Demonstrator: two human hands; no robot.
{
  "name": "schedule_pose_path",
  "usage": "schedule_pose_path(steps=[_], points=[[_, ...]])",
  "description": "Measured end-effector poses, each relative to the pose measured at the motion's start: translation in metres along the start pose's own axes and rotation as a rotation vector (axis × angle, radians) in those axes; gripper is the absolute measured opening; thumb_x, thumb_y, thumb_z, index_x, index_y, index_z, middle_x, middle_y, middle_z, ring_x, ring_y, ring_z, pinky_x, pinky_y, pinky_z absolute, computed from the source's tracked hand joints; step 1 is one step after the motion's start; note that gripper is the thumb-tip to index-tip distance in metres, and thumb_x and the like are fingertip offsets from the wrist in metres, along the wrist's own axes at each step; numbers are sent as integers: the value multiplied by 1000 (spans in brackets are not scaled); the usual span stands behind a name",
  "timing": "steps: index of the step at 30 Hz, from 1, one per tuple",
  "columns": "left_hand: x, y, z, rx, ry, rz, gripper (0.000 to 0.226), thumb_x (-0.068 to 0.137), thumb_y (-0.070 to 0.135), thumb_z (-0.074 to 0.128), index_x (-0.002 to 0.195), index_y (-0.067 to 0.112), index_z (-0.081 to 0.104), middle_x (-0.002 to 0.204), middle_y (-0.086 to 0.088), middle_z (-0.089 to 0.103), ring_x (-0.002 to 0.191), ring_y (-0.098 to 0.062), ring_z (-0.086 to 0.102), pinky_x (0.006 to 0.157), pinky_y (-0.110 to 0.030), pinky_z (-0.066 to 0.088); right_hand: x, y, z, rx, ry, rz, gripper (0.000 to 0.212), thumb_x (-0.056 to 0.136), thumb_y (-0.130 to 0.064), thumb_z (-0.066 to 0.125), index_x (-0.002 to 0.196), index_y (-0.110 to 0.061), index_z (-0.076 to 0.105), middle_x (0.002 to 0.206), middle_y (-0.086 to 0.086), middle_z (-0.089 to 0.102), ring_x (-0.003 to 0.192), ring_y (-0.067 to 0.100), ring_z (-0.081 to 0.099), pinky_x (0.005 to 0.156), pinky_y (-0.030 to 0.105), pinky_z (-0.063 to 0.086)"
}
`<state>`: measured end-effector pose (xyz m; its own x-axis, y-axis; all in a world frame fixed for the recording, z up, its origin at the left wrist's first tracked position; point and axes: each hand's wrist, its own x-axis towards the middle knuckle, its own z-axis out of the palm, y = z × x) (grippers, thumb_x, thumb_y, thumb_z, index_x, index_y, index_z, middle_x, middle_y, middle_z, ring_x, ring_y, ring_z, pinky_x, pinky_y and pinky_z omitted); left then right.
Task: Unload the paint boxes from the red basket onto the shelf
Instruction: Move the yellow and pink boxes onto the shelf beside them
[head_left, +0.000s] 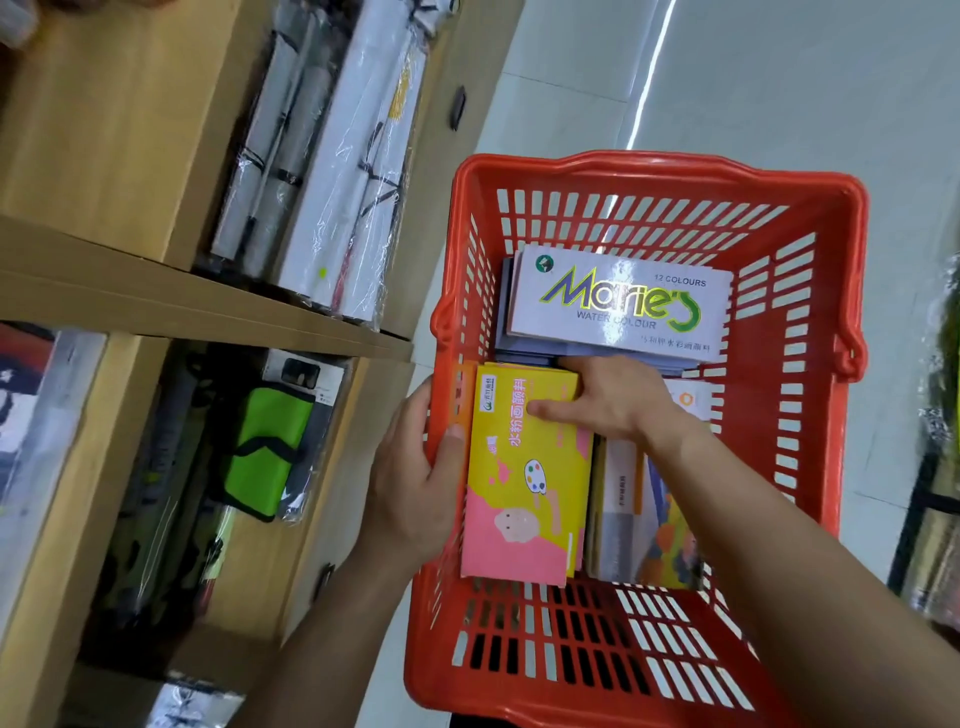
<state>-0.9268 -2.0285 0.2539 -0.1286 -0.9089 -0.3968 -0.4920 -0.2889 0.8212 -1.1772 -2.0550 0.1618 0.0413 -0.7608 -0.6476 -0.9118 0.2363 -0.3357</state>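
A red basket (810, 218) fills the right half of the head view. Inside lies a yellow and pink paint box (524, 483) along the basket's left wall. My right hand (608, 397) grips its far end, thumb on top. My left hand (415, 478) clasps the basket's left wall, thumb inside and touching the box's left edge. A white Marie's water colour box (618, 306) lies on other flat boxes at the far end. More paint boxes (644, 514) lie under my right forearm. The wooden shelf (156, 306) stands to the left.
The upper shelf bay holds wrapped white packs (337, 171). The lower bay holds a green pouch (265, 447) and dark wrapped goods. A pale tiled floor (779, 78) lies beyond the basket. Wrapped items (935, 467) hang at the right edge.
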Motion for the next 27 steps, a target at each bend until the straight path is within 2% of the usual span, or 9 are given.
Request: schedule_pose_path(steps=[4,7,9,14,18,20,22,24,27], points=[[1,0,1,-23,0,0,40,104,33,50,127,66,49,119,29,68,109,4,70,74,-7,54,3,1,-2,0,-9,-2,104,57,-103,41,135,-38,64,112,-4,76,114,25,69,77,36,42],[1,-1,1,-21,9,1,37,103,36,49,128,63,51,119,25,69,108,1,71,75,-8,55,0,1,-4,-6,27,-29,95,65,-98,50,138,-38,64,109,-6,78,110,24,70,75,34,43],[0,-1,1,-5,22,8,36,103,36,49,127,64,51,118,25,70,107,0,71,75,-9,55,-8,-4,-4,-46,41,-66,90,68,-94,54,140,-41,63,106,-3,79,110,25,71,83,36,46],[1,-2,2,18,45,-13,36,102,37,50,127,62,52,118,22,71,109,-3,71,81,-16,57,-34,-13,-14,-81,100,-137,96,63,-95,44,134,-35,67,65,-10,60,101,26,69,108,37,37],[-1,-8,2,7,41,-45,35,99,44,49,133,42,57,120,14,73,108,-7,72,82,-27,62,-49,-9,-14,-5,147,-157,96,57,-95,41,123,-30,67,90,-3,76,97,25,69,93,33,38],[-2,-10,2,9,46,-46,38,98,45,49,134,36,58,119,13,73,107,-8,73,83,-29,63,-52,-7,-10,65,112,-176,92,62,-90,49,128,-26,64,100,-4,77,104,22,70,114,36,31],[-2,-10,2,10,44,-50,39,98,46,49,134,32,58,119,9,74,107,-11,73,85,-35,63,-51,-5,-10,112,96,-189,88,65,-85,54,128,-24,62,102,-4,77,106,20,70,124,40,19],[-1,-10,2,4,41,-57,41,98,47,49,134,29,59,119,8,74,107,-12,73,86,-39,63,-50,-5,-12,114,100,-191,87,64,-87,51,124,-25,64,103,-4,74,106,22,68,117,40,27],[-1,-10,1,-12,33,-70,43,97,47,49,134,27,60,119,5,74,108,-14,74,87,-46,63,-60,-7,-11,207,123,-165,87,60,-87,54,120,-26,66,109,-3,63,105,23,62,93,36,43]])
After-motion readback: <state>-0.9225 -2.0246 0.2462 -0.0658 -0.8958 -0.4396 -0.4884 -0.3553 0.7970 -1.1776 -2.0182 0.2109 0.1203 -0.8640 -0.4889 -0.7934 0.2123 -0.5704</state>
